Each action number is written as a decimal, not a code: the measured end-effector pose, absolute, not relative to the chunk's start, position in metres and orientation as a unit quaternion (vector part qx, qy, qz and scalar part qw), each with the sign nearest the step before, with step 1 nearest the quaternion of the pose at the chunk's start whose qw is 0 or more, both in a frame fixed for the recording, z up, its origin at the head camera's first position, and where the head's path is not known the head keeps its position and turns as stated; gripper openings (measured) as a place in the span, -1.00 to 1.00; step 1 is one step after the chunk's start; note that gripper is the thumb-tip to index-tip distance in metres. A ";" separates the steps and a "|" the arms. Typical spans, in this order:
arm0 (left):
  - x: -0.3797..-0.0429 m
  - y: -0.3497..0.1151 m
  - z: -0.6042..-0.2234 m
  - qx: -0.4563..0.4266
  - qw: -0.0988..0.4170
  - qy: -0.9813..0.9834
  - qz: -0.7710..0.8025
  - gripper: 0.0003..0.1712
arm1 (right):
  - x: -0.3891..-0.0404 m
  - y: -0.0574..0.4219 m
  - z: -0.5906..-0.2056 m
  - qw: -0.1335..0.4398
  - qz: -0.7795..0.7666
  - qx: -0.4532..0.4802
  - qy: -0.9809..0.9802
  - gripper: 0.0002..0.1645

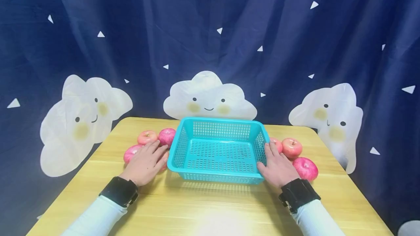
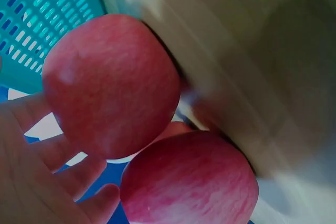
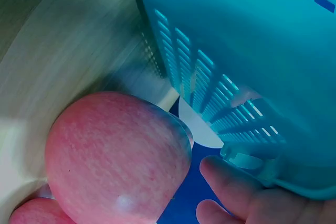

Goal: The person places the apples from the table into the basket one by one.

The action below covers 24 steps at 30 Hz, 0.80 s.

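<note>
A turquoise plastic basket (image 1: 220, 177) with perforated walls stands on the table between the hands. My right hand (image 1: 279, 166) is at its right rim, thumb at the inner side and fingers along the outside. In the right wrist view its fingertips (image 3: 223, 179) lie beside the rim, near a pink apple (image 3: 118, 156). My left hand (image 1: 146, 163) reaches over several apples left of the basket, fingers spread. In the left wrist view those fingers (image 2: 79, 177) extend beside a red apple (image 2: 110, 85), with a second apple (image 2: 189, 179) below it; contact is unclear.
A wooden table (image 1: 210, 210) carries everything. Three apples sit right of the basket, including a red one (image 1: 305, 168) and a paler one (image 1: 291, 148). Left of the basket are a dark pink apple (image 1: 166, 136) and a pale one (image 1: 147, 137). A dark blue curtain (image 1: 210, 39) hangs behind.
</note>
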<state>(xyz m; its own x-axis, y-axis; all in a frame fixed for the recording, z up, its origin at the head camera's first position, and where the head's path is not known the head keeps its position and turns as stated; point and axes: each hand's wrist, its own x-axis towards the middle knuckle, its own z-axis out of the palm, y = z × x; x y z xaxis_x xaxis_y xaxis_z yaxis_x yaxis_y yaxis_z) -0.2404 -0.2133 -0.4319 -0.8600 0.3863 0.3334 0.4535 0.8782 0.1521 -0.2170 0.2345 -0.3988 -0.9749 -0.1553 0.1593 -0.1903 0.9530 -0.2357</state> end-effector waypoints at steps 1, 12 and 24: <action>-0.241 -0.213 -0.433 -0.224 0.150 -0.956 -0.112 -0.39 | -0.217 0.234 -0.399 0.069 0.126 0.087 -0.986 -0.08; -0.252 -0.211 -0.445 -0.246 0.151 -0.954 -0.085 -0.32 | -0.218 0.234 -0.399 0.076 0.122 0.086 -0.986 -0.10; -0.251 -0.201 -0.441 -0.218 0.114 -0.967 -0.068 -0.28 | -0.220 0.235 -0.401 0.076 0.114 0.088 -0.987 -0.10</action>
